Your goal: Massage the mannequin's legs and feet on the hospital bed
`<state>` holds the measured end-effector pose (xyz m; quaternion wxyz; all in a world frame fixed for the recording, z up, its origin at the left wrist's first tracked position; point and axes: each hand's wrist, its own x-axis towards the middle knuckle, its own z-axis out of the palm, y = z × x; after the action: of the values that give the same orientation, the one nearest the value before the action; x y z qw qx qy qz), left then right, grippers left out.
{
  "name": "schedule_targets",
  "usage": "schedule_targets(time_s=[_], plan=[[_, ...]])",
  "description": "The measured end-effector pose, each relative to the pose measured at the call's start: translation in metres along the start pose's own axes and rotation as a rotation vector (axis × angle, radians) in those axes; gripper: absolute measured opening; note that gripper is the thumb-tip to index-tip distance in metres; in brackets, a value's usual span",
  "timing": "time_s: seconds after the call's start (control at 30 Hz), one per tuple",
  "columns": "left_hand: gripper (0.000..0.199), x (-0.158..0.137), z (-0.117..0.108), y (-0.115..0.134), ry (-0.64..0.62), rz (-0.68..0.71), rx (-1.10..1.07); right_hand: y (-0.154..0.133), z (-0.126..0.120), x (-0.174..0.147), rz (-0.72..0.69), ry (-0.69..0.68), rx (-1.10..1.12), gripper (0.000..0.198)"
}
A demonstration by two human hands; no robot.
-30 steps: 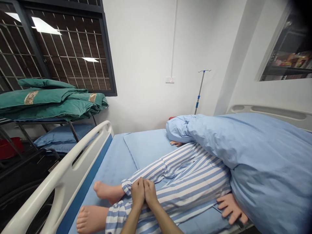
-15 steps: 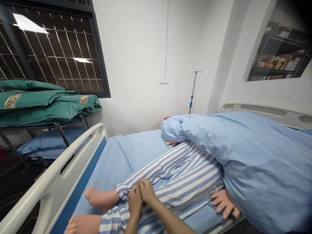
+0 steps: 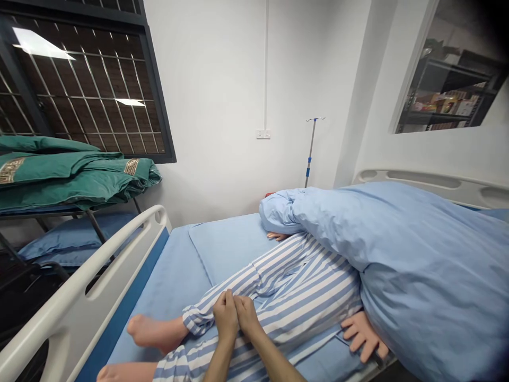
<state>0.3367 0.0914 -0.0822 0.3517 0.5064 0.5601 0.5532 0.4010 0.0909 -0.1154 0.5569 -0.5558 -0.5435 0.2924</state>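
Observation:
My left hand [image 3: 225, 314] and my right hand [image 3: 246, 314] are side by side, both closed with fingers curled inward. They appear over the blue-and-white striped trousers [image 3: 314, 307] of a patient manikin lying on the bed. Whether they grip cloth or hold anything is hidden. One bare manikin foot [image 3: 153, 330] sticks out to the left of my hands, and another foot [image 3: 123, 372] is at the bottom edge. A manikin hand [image 3: 363, 334] with spread fingers rests at the bed's near side. The light blue quilt [image 3: 421, 254] is bunched over the upper body.
The bed's white footboard [image 3: 115, 239] rises at left and a headboard [image 3: 421, 180] at right. Folded green bedding [image 3: 79, 180] lies on a rack under the barred window [image 3: 91, 90]. Behind the bed stand an IV pole [image 3: 310, 154] and a wall socket [image 3: 263, 134].
My hands have shifted from being pressed together, the right slightly overlapping the left, to level beside each other. The view has moved slightly. The quilt and manikin look unchanged.

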Motion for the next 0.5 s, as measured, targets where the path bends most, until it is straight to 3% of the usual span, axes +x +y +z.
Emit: schedule_targets(time_s=[0.2,0.37,0.5], plan=[[0.033,-0.011,0.012,-0.018,-0.067,-0.056,0.166,0.004,0.0,0.0,0.042,0.12,0.073,0.04],[0.033,-0.011,0.008,-0.023,-0.109,-0.017,0.263,0.005,-0.002,0.004,0.038,0.095,0.025,0.042],[0.03,-0.013,0.012,-0.021,-0.184,0.054,0.375,0.007,-0.021,0.013,0.001,0.068,-0.096,0.044]])
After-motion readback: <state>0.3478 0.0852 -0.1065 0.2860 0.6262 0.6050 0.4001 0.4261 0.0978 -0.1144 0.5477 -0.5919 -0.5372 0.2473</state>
